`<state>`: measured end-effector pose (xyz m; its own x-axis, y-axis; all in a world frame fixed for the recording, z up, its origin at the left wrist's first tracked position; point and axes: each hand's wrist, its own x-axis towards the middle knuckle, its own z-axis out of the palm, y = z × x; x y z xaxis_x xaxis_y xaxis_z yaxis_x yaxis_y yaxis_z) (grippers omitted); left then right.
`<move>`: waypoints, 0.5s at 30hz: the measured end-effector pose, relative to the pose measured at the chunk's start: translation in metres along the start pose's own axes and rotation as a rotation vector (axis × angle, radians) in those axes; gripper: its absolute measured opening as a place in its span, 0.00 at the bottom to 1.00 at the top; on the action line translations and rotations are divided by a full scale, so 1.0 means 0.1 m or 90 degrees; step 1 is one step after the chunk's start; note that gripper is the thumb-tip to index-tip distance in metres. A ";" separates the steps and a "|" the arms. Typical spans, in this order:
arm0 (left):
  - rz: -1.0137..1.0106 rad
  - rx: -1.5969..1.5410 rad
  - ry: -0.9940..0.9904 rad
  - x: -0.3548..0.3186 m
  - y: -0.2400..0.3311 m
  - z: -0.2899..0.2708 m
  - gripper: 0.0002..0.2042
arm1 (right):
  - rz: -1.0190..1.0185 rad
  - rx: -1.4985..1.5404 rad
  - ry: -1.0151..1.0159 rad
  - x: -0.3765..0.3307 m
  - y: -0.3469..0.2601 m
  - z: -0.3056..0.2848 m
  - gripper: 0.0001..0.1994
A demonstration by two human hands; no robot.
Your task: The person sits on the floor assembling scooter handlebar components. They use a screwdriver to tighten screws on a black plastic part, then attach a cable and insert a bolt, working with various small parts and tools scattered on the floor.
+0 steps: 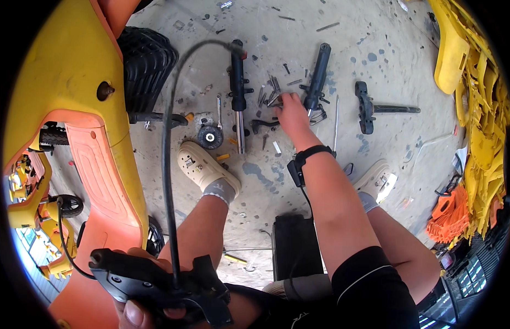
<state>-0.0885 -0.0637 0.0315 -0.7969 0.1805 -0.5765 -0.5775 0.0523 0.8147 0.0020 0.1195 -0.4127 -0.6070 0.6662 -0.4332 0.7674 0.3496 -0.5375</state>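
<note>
My left hand [134, 315] is wrapped round a black brake lever assembly [140, 279] at the lower left. A black cable [167, 164] rises from this lever and arches over the floor. Further out, my right hand [293, 114] reaches down to a cluster of slim metal bits [274, 85]. Its fingers are drawn together at the near end of the cluster; whatever they pinch is too small to make out. On either side of that hand lie two fork legs, the left one [237, 82] and the right one [318, 71], both black with bare metal tubes.
At left stands a yellow and orange scooter body [115, 164]. A black wheel-like disc [210, 137] and a wrench [219, 109] lie by my left shoe [203, 164]. A black fork crown with stem [365, 108] lies at right, before piled yellow panels [479, 126]. Below is a black box [293, 247].
</note>
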 end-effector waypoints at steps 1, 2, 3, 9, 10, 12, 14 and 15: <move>-0.009 0.001 -0.010 0.00 0.00 -0.01 0.19 | -0.009 -0.039 -0.021 0.04 0.00 -0.01 0.14; -0.018 0.001 -0.019 0.00 0.01 -0.01 0.19 | -0.018 -0.078 -0.043 0.09 0.00 -0.03 0.13; -0.031 -0.006 -0.024 0.00 0.02 0.04 0.19 | -0.028 -0.118 -0.065 0.11 0.02 -0.02 0.13; -0.048 0.047 -0.039 0.08 -0.12 0.33 0.20 | -0.028 -0.077 -0.074 -0.07 -0.01 -0.23 0.10; -0.053 0.032 -0.047 0.08 -0.15 0.36 0.19 | -0.008 -0.026 -0.063 -0.20 -0.01 -0.34 0.10; -0.088 0.011 -0.084 0.06 -0.18 0.40 0.16 | 0.065 0.212 -0.088 -0.44 -0.23 -0.77 0.10; -0.127 0.021 -0.139 0.07 -0.22 0.48 0.15 | 0.112 0.409 -0.137 -0.83 -0.47 -1.39 0.09; -0.137 0.020 -0.179 0.06 -0.22 0.54 0.15 | 0.098 0.422 -0.141 -1.07 -0.55 -1.68 0.09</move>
<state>-0.0706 -0.0110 0.0133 -0.5759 0.4246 -0.6986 -0.7174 0.1472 0.6809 0.0596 0.1396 -0.2155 -0.5839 0.5016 -0.6383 0.6031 -0.2584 -0.7547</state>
